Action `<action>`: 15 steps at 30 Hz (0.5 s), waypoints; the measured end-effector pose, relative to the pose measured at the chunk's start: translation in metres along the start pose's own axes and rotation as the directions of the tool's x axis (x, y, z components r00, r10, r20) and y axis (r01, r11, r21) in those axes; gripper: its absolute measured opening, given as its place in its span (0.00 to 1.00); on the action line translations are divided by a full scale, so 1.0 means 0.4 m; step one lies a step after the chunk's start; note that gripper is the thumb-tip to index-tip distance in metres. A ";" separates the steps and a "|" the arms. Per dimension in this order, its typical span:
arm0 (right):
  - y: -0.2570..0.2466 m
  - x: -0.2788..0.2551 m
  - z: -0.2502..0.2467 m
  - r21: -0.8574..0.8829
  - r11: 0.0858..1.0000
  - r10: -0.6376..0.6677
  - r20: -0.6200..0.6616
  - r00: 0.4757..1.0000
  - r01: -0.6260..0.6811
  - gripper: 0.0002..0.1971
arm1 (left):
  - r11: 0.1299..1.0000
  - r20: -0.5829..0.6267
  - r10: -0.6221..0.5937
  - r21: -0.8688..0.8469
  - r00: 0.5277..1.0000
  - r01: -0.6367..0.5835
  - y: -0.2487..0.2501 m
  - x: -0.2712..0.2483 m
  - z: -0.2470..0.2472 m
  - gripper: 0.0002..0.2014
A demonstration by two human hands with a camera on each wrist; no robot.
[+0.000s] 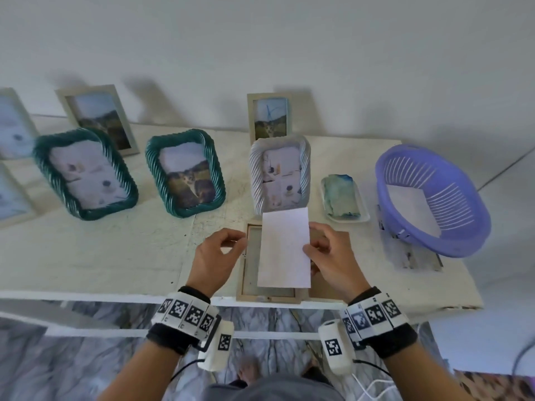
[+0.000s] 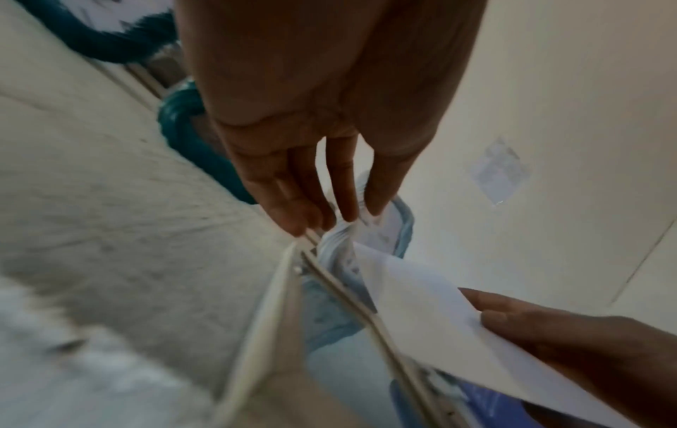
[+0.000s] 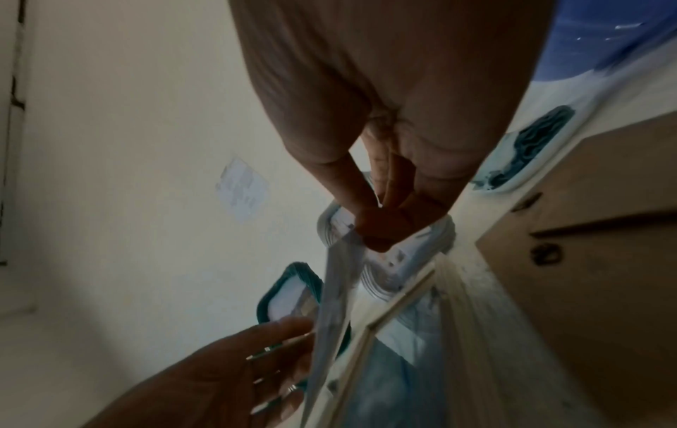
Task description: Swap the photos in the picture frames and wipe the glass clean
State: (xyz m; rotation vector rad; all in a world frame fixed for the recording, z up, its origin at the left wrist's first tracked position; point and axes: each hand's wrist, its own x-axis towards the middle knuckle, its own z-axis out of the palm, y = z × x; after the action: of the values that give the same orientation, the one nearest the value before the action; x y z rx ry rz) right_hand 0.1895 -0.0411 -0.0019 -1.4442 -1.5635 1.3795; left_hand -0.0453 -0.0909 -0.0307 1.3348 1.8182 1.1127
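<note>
Head view: smooth rectangular photo (image 1: pixel 283 250)

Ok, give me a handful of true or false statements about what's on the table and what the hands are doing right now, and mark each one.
1. The right hand pinches the white photo sheet. True.
2. The purple basket sits at the left end of the table. False: it is at the right end, beside the folded cloth on its small tray.
3. The open wooden frame lies flat at the table's near edge. True.
4. Three green twisted frames stand on the table. False: two green frames and one white twisted frame.
5. The left hand holds the cloth. False: its fingers are at the wooden frame's left edge.
</note>
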 end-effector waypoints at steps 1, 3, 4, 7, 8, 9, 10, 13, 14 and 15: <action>0.017 0.000 0.007 -0.057 0.998 0.019 0.007 1.000 -0.019 0.20 | 0.998 -0.019 0.019 0.063 1.000 -0.018 -0.022 -0.001 -0.005 0.04; 0.043 0.003 0.019 -0.173 0.985 0.029 0.011 1.000 -0.026 0.20 | 0.982 -0.008 0.095 0.167 0.995 -0.092 -0.061 -0.004 -0.011 0.10; 0.045 0.005 0.024 -0.258 0.966 0.007 -0.002 1.000 -0.008 0.20 | 0.971 0.022 0.137 0.195 0.990 -0.138 -0.077 -0.008 -0.012 0.13; 0.023 0.005 0.053 -0.405 0.914 -0.033 -0.029 0.999 0.019 0.18 | 0.942 0.131 0.184 0.258 0.974 -0.213 -0.123 -0.019 -0.010 0.25; 0.017 0.004 0.064 -0.421 0.907 -0.043 -0.023 0.999 0.030 0.17 | 0.931 0.148 0.195 0.284 0.970 -0.230 -0.136 -0.022 -0.007 0.25; 0.011 0.004 0.073 -0.445 0.894 -0.061 -0.022 0.998 0.045 0.16 | 0.919 0.154 0.210 0.305 0.966 -0.249 -0.145 -0.024 -0.007 0.25; 0.006 0.003 0.080 -0.478 0.877 -0.083 -0.029 0.996 0.059 0.14 | 0.909 0.153 0.227 0.321 0.962 -0.266 -0.151 -0.025 -0.006 0.24; 0.009 0.006 0.102 -0.563 0.824 -0.095 -0.032 0.995 0.061 0.08 | 0.893 0.147 0.258 0.342 0.955 -0.293 -0.159 -0.028 -0.002 0.22; 0.017 0.012 0.110 -0.578 0.814 -0.089 -0.032 0.995 0.055 0.08 | 0.888 0.143 0.265 0.349 0.954 -0.299 -0.161 -0.029 -0.001 0.22; 0.026 0.018 0.119 -0.594 0.803 -0.086 -0.036 0.996 0.048 0.08 | 0.883 0.143 0.270 0.358 0.952 -0.304 -0.165 -0.029 0.000 0.22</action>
State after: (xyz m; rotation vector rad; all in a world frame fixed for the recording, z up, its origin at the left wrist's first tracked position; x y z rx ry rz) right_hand 0.1477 -0.0494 -0.0265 -1.7352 -2.0991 0.8107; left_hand -0.0706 -0.1110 -0.0894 1.9003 1.8712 0.8511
